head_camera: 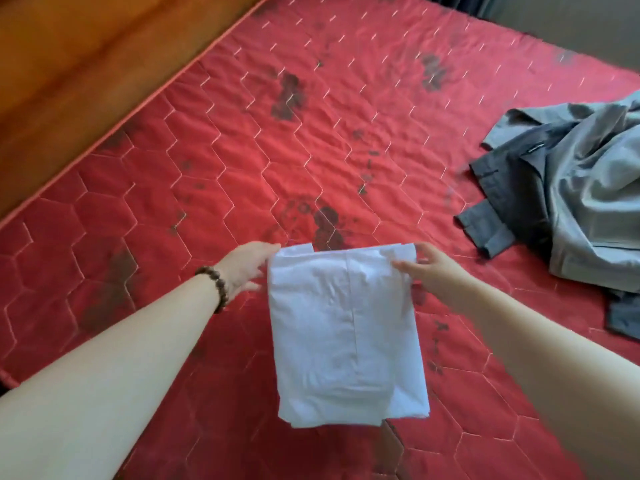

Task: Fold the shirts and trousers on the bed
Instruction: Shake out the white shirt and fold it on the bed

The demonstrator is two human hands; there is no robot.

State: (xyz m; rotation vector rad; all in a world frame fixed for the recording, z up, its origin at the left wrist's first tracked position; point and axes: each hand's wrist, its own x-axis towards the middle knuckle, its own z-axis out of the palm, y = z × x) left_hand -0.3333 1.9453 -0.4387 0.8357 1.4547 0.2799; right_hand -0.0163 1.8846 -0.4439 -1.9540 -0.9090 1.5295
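**Folded white shirt held over red quilted mattress**

Head view. Red quilted mattress [242, 140] across nearly the whole frame, stitched in pale hexagon lines, blotched with dark stains at several spots, the largest near the middle and just beyond the hands. Orange-brown wooden bed frame [86, 64] along the upper-left edge, running diagonally. Grey wall strip at the top right corner, with a dark vertical band beside it, too blurred to name.

Near the centre, low in the frame: white shirt [346, 334], folded into a compact rectangle, several layers visible at its lower edge, a vertical crease down the middle. Held up by its two top corners, hanging toward the camera; whether its lower edge touches the mattress, cannot tell.

Left hand [247, 268] at the top-left corner of the shirt, thumb on top of the fabric edge, fingers curled behind and below, pinching the corner. Brown beaded bracelet [214, 287] around that wrist. Bare forearm reaching in from the lower left.

Right hand [427, 268] at the top-right corner, thumb and forefinger pinching the fabric edge, remaining fingers loosely bent above it. Bare forearm entering from the lower right.

Well apart, at the right edge: unfolded heap of clothes on the mattress, light grey trousers [595, 209] crumpled on top, dark grey trousers [509, 188] beneath and spilling out to the left.
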